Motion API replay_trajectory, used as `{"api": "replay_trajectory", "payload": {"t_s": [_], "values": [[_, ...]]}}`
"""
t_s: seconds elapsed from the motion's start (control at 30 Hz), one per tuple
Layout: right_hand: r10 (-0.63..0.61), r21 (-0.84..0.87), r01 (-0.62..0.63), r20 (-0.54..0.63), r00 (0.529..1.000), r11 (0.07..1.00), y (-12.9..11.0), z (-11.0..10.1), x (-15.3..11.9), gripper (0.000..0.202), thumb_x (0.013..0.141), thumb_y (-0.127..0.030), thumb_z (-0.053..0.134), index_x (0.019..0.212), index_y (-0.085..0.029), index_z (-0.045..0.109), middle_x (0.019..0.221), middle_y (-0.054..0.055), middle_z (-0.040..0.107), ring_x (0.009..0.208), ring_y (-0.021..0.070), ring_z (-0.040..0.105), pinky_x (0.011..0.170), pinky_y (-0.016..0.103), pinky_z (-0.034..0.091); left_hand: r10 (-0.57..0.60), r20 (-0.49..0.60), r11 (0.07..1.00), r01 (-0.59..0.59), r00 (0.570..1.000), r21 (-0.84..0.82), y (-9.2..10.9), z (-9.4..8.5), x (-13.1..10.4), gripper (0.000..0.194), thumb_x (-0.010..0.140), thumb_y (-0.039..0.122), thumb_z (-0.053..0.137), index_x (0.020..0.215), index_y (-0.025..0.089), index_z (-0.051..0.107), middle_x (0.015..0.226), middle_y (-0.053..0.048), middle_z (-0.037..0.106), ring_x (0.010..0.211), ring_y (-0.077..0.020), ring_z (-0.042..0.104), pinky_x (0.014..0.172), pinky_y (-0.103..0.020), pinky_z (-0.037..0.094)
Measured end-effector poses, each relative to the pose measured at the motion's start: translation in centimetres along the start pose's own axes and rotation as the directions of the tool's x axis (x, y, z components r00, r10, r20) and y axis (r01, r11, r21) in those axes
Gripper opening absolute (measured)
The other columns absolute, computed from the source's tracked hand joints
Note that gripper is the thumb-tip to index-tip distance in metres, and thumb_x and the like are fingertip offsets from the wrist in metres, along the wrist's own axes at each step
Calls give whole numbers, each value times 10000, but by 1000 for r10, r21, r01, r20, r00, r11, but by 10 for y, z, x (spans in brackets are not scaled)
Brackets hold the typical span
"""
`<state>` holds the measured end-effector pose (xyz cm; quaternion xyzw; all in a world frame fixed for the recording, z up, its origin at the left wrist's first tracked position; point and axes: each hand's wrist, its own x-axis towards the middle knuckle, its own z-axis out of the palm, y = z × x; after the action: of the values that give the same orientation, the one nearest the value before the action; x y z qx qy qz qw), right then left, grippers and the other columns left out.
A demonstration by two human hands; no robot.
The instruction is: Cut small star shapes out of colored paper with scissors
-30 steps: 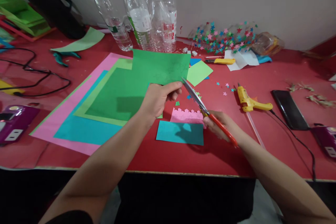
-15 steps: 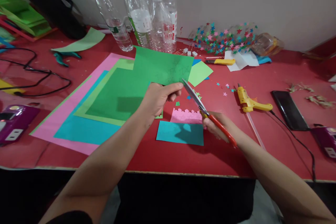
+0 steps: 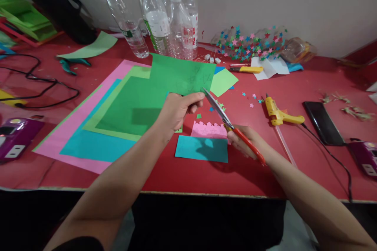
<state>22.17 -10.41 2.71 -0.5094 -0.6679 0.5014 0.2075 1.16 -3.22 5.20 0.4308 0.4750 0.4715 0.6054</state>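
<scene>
A green paper (image 3: 179, 74) with faint drawn lines is pinched at its lower edge by my left hand (image 3: 184, 106). My right hand (image 3: 243, 141) is closed around red-handled scissors (image 3: 249, 144), whose tips meet the paper's lower right edge beside my left thumb. Below the hands lie a blue paper piece (image 3: 202, 149) and a pink piece (image 3: 209, 130) with a notched edge. Larger sheets of green, blue and pink paper (image 3: 85, 155) are stacked to the left. Small paper stars (image 3: 251, 105) are scattered right of the scissors.
Clear bottles (image 3: 157, 23) stand against the wall, beside a lying bottle covered in stars (image 3: 250, 43). At the right are a yellow glue gun (image 3: 278, 113) with a cord and a black phone (image 3: 323, 122). A yellow cutter (image 3: 250, 69) lies behind. Teal pliers (image 3: 70, 64) rest at the left.
</scene>
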Motion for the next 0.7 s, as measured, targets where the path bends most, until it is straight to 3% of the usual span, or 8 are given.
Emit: {"api": "replay_trajectory", "payload": {"t_s": [0.5,0.7], "values": [[19,6,-19,-19,1000,1000,-5,0,-1,480,869,-633,440,641,-222,344,468,-69,353,411,83,307,431,241,217,12,-20,1000,-11,1000,15,-2,0,1,254,640,318,694,474,153,594,496,11,562,441,-49,423,479,-230,346],[25,40,-26,24,999,999,-4,-2,1,431,859,-587,494,673,-211,395,479,-76,377,397,72,324,421,232,234,73,-158,997,-73,985,7,-8,-3,6,262,639,367,674,493,170,584,454,13,549,454,-87,500,487,-239,400]]}}
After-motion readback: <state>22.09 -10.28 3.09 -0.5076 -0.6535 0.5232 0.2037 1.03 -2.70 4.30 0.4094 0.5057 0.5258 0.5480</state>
